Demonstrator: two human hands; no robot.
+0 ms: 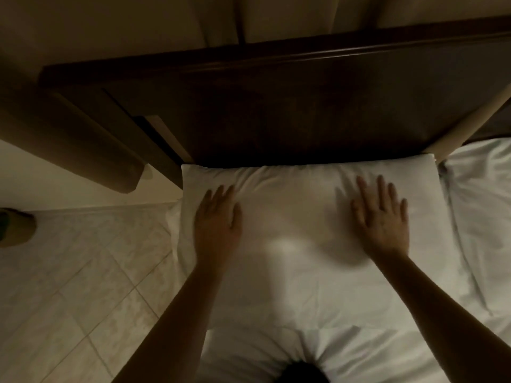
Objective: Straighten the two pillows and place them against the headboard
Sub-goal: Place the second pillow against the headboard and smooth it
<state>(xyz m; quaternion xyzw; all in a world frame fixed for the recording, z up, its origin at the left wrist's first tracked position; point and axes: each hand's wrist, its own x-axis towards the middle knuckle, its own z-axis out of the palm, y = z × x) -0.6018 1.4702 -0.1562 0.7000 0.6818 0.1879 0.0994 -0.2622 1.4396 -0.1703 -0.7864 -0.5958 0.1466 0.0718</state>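
Note:
A white pillow (298,211) lies flat on the bed, its far edge touching the dark wooden headboard (276,106). My left hand (218,219) rests palm down on the pillow's left part, fingers spread. On the pillow's right part lies my right hand (383,217), flat with fingers apart and holding nothing. A second white pillow (481,217) lies to the right, cut off by the frame edge, its far end near the headboard's right corner.
The white bed sheet (359,355) spreads out below the pillow. To the left is a tiled floor (83,286) and a dark wooden bedside unit (91,139). A curtain (221,17) hangs behind the headboard. The room is dim.

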